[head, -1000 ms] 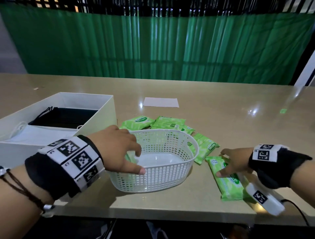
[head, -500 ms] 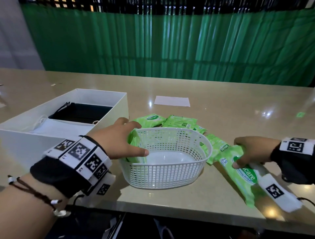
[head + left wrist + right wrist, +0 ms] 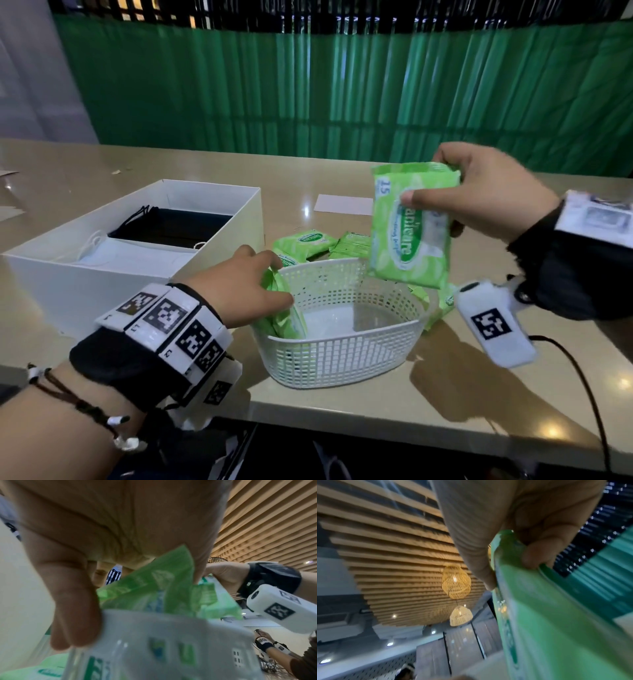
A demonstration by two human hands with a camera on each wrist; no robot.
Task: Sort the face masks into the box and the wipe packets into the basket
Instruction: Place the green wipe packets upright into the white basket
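A white mesh basket (image 3: 342, 346) sits near the table's front edge. My left hand (image 3: 279, 281) pinches a green wipe packet (image 3: 282, 313) that stands on edge against the basket's left inner wall; the left wrist view shows this packet (image 3: 150, 588) between thumb and finger above the basket rim (image 3: 171, 628). My right hand (image 3: 431, 181) holds another green wipe packet (image 3: 411, 229) upright in the air over the basket's far right rim, and the packet (image 3: 547, 615) is pinched by its top edge. The white box (image 3: 85, 291) at left holds black masks (image 3: 178, 226) and white masks (image 3: 137, 258).
Several more green packets (image 3: 305, 240) lie on the table behind and to the right of the basket. A white sheet of paper (image 3: 342, 204) lies farther back. A green curtain runs behind the table. The table's front edge is just below the basket.
My right hand has lifted its wipe packet off the table, up and left to above the basket. My left hand stays at the basket's left side with its packet.
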